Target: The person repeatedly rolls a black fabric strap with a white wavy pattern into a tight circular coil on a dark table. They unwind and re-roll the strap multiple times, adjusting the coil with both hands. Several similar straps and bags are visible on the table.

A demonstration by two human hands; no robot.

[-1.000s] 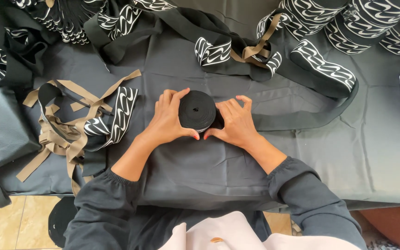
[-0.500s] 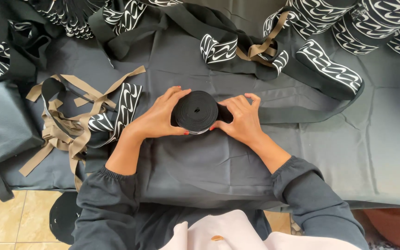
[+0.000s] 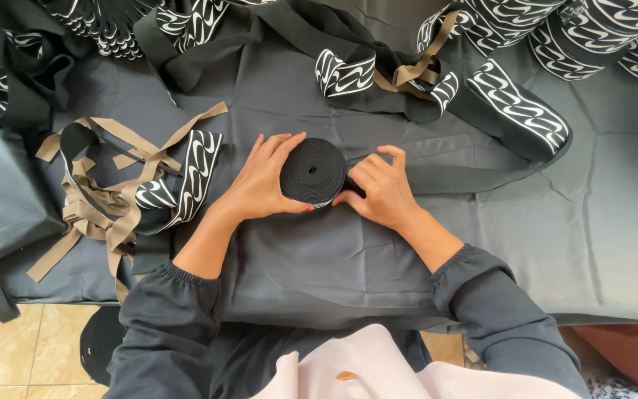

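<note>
Left hand [image 3: 263, 183] fingers cup the black webbing roll [image 3: 312, 172]; right hand [image 3: 379, 191] fingers pinch its loose tail; soft, light, prone to unwinding; best gripped across its rim.

Small sewing workshop — cloth-covered worktable [image 3: 599, 244], piled patterned strap rolls [image 3: 555, 29], tan webbing [image 3: 105, 214], tiled floor [image 3: 9, 347].

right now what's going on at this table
A person in dark sleeves holds a tight black roll of band on a table covered in dark cloth. The left hand cups its side while the right hand presses the loose end against it. That band runs off to the right. Tan straps lie at the left, and black-and-white patterned bands are piled along the far edge.
</note>
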